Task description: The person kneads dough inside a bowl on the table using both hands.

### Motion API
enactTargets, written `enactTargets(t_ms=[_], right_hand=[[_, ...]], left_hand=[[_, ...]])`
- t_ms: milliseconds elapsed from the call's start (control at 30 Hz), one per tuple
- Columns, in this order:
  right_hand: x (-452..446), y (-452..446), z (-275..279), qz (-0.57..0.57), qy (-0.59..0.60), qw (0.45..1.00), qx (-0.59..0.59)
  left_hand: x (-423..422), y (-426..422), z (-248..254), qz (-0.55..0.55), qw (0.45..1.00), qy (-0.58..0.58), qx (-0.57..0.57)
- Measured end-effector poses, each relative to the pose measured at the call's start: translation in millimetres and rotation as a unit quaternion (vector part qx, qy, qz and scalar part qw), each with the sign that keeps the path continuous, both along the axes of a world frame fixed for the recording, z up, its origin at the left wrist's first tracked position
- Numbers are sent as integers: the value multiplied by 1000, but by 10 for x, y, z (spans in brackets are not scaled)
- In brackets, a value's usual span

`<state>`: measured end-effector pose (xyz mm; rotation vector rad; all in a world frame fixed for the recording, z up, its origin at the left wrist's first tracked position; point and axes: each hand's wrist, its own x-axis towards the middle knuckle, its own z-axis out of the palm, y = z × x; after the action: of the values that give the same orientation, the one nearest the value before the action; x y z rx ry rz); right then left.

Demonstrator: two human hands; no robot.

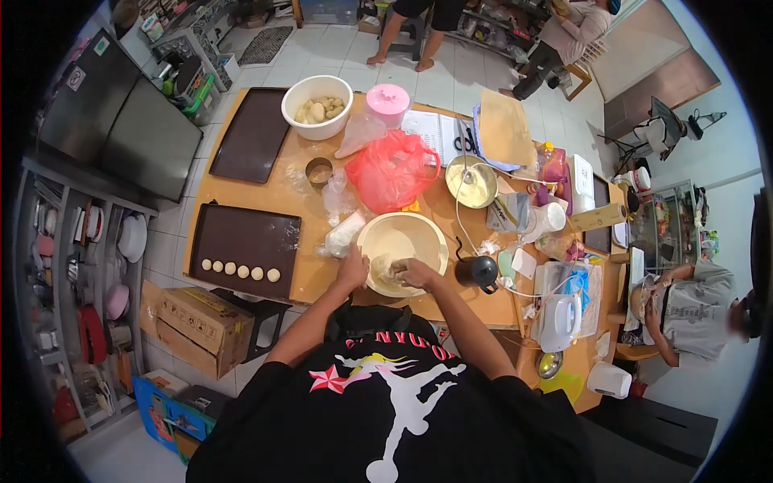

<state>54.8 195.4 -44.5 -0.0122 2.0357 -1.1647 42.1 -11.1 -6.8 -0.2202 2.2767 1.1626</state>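
Observation:
A large cream bowl [433,241] stands at the table's front edge, with pale dough or flour [385,270] in its lower part. My left hand [353,269] is at the bowl's left rim, its fingers too small to make out. Inside the bowl's right side, my right hand [412,274] has its fingers bent together at the pale mass; what they hold is hidden. A plastic bag of white powder [345,233] lies just left of the bowl. Behind it sits a red plastic bag [390,169]. To the left, a dark tray [245,233] bears a row of several small dough balls [243,272].
A white bowl of dough pieces [319,109], a pink container [388,103] and another dark tray [251,133] are at the back. Right of the cream bowl stand a dark kettle [477,274] and a mixing bowl [473,183]. A seated person [696,310] is far right.

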Motion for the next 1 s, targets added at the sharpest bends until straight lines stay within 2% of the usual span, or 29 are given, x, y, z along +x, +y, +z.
enactTargets(t_ms=[67,100,200,233,333,367,467,500,600,733,833,933,1000], right_hand=[[39,42,448,-139,-144,970,-139],[-35,94,509,-142,-166,968,-122],[-256,184,214,-169,-18,985,-11],[-309,173,101,-117,43,991,49],[-221,-64,-263,19,269,959,87],[-214,-178,-340,15,238,965,114],[-373,-270,-80,179,145,962,150],[-368,-274,11,162,120,968,147],[-207,-197,236,175,216,947,163],[-24,14,510,215,251,938,104],[181,145,409,245,178,926,227],[258,116,477,224,244,912,243],[199,0,358,207,243,905,282]], left_hand=[[-6,-21,-39,0,1000,-8,17],[-9,-20,-65,1,1000,-11,25],[1,-16,-117,6,1000,1,15],[3,-20,-93,8,1000,-5,18],[-10,-8,-80,8,999,-16,30],[-9,-11,-142,10,999,-18,35],[5,-19,-153,11,999,-7,41],[9,-28,-144,9,999,-3,41],[-7,-33,-155,3,999,-8,36],[-17,-39,-151,5,999,-10,37],[-43,-34,-82,8,999,-26,35],[-36,-22,-43,11,998,-44,43],[-35,-28,-122,14,998,-31,49]])
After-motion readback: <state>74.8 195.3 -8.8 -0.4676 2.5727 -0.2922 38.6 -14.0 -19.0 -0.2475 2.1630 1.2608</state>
